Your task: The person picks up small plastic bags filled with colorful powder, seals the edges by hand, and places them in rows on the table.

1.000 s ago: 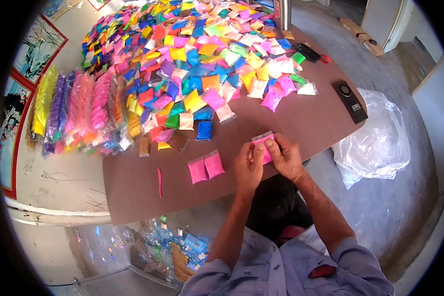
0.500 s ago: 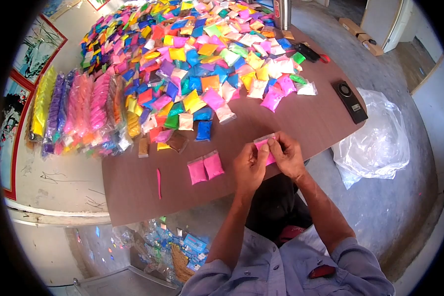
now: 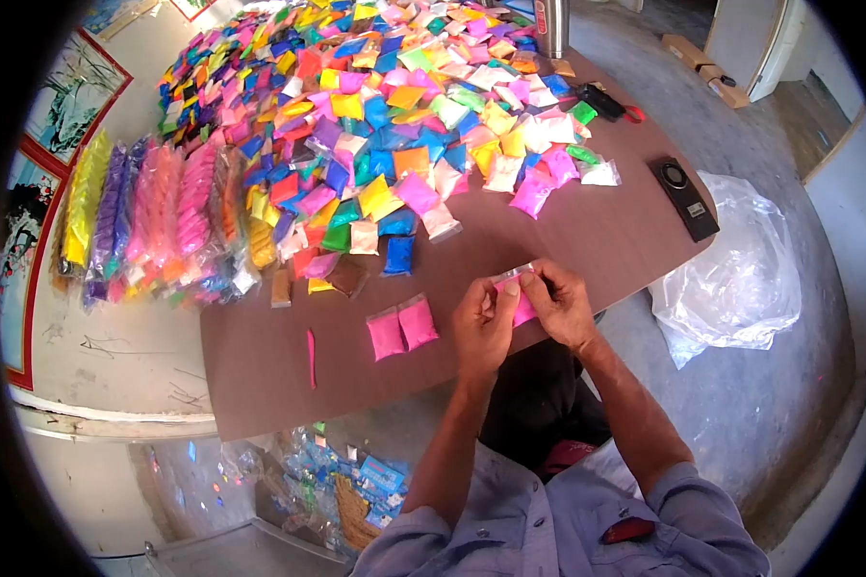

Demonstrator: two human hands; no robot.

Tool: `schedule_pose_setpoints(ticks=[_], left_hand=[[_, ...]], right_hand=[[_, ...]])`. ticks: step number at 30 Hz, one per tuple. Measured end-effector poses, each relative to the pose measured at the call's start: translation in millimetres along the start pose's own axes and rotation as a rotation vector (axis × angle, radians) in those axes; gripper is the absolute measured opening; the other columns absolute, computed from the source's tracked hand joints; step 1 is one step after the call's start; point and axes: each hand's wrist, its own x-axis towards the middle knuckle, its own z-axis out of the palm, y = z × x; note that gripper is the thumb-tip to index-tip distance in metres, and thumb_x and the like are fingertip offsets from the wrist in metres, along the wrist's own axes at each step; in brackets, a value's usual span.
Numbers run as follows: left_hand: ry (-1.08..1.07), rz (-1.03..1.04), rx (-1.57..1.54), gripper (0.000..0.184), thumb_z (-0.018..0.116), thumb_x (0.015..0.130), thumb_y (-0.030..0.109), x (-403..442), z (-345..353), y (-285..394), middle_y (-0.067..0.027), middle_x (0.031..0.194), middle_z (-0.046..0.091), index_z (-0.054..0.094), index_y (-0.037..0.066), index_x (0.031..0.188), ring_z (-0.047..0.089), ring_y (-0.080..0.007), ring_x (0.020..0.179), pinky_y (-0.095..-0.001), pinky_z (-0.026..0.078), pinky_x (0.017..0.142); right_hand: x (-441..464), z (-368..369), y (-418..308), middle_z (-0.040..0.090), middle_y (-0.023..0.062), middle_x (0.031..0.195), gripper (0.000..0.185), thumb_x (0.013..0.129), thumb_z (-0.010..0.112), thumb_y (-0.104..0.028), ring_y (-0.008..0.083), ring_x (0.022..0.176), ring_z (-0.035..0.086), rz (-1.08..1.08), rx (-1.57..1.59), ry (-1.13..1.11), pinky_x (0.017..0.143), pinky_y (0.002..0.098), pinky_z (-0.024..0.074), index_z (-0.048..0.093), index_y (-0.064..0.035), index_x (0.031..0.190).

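Between my two hands, over the table's near edge, is a small clear bag with pink contents [image 3: 523, 310]. My left hand [image 3: 486, 325] pinches its left side, and my right hand [image 3: 560, 306] pinches the right, with both thumbs close together near its top. The fingers partly cover the bag. To the left of my hands, two pink packets [image 3: 401, 327] lie side by side on the brown table [image 3: 260, 375]. Farther left lies a thin pink stick [image 3: 311, 358].
A big heap of colourful packets [image 3: 375, 115] covers the table's far part. Long bags of packets [image 3: 154, 212] stand at the left. A black device [image 3: 684, 198] lies near the right edge, and a metal flask [image 3: 552, 29] stands behind. Clear plastic [image 3: 726, 269] is on the floor.
Both hands stay on the pink bag, with only slight shifts of the thumbs and fingers at its top. The other things have not visibly moved.
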Motion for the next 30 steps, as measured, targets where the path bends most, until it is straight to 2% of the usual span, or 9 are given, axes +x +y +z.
schedule_pose_setpoints(ticks=[6,11,13,16,19,22,24,27,30], left_hand=[[0.026,0.041,0.077,0.013,0.065,0.102,0.013,1.9,-6.8,-9.7,0.0078,0.078,0.053,0.065,0.001,0.099,0.044,-0.0002,0.07,-0.0194,0.035,0.06],[0.01,0.05,0.095,0.01,0.066,0.101,0.01,-0.3,-8.3,-15.3,0.0077,0.077,0.055,0.066,0.001,0.098,0.045,0.0013,0.068,-0.0182,0.034,0.057],[-0.057,-0.039,0.044,0.012,0.062,0.103,0.011,-0.1,-9.5,-14.5,0.0048,0.085,0.06,0.066,0.0,0.104,0.051,-0.0016,0.077,-0.0202,0.041,0.066],[-0.056,-0.023,-0.081,0.014,0.062,0.103,0.012,0.7,-1.2,-13.0,0.0028,0.091,0.062,0.066,-0.001,0.108,0.054,-0.0032,0.081,-0.0207,0.044,0.071],[-0.06,0.007,0.109,0.014,0.065,0.102,0.013,0.5,4.0,-14.0,0.0051,0.081,0.06,0.067,0.0,0.103,0.051,-0.0013,0.072,-0.0193,0.042,0.062],[-0.056,0.008,0.076,0.017,0.066,0.102,0.016,1.1,-1.6,-15.5,0.0042,0.082,0.061,0.067,-0.001,0.104,0.052,-0.0024,0.073,-0.0204,0.042,0.063],[-0.042,0.014,0.08,0.018,0.065,0.102,0.016,1.5,-6.7,-19.2,0.0039,0.082,0.061,0.067,-0.001,0.104,0.052,-0.0024,0.073,-0.0202,0.042,0.063],[-0.01,0.016,0.1,0.018,0.065,0.102,0.017,0.8,-10.2,-21.6,0.0031,0.083,0.062,0.067,-0.001,0.105,0.052,-0.0027,0.073,-0.0204,0.042,0.063],[0.012,0.019,0.054,0.02,0.066,0.102,0.019,0.7,2.5,-13.1,0.0024,0.085,0.064,0.067,-0.001,0.106,0.052,-0.0031,0.073,-0.021,0.042,0.063]], right_hand=[[0.7,-0.9,4.2,0.068,0.0082,0.084,0.009,0.095,0.067,-0.007,0.0118,0.076,0.063,-0.103,-0.162,-0.014,0.066,0.0282,0.0509,0.069,0.0012,0.097],[2.2,-1.7,6.7,0.067,0.0069,0.085,0.007,0.096,0.065,-0.005,0.0117,0.078,0.062,-0.112,-0.08,-0.029,0.068,0.0275,0.0506,0.068,0.002,0.096],[0.1,-2.4,11.6,0.066,0.0057,0.086,0.007,0.097,0.064,-0.004,0.0112,0.078,0.061,-0.078,-0.029,-0.039,0.07,0.0271,0.0504,0.068,0.0018,0.096],[-1.2,-1.8,10.9,0.065,0.0034,0.086,0.008,0.099,0.063,-0.006,0.0098,0.079,0.059,-0.035,0.01,0.054,0.072,0.0262,0.0499,0.067,0.0012,0.099],[-1.7,-2.4,7.6,0.065,0.0014,0.087,0.009,0.101,0.062,-0.008,0.0088,0.081,0.058,-0.006,0.043,0.082,0.073,0.0261,0.0501,0.067,0.0004,0.102],[2.2,1.4,5.7,0.066,0.0038,0.085,0.014,0.101,0.063,-0.014,0.0096,0.079,0.059,-0.056,-0.004,0.1,0.072,0.027,0.0506,0.067,-0.0002,0.104],[4.8,4.3,0.1,0.065,0.0091,0.08,0.021,0.102,0.064,-0.021,0.0123,0.074,0.059,-0.069,-0.094,0.092,0.068,0.0299,0.0505,0.067,-0.0007,0.103],[6.8,0.4,1.6,0.062,0.014,0.075,0.025,0.102,0.063,-0.026,0.0157,0.069,0.059,-0.019,-0.209,-0.026,0.064,0.0331,0.0497,0.066,-0.0007,0.1],[3.4,0.3,3.6,0.061,0.015,0.073,0.026,0.103,0.062,-0.026,0.0185,0.066,0.059,-0.04,-0.18,0.033,0.062,0.0351,0.0492,0.065,-0.0005,0.096]])
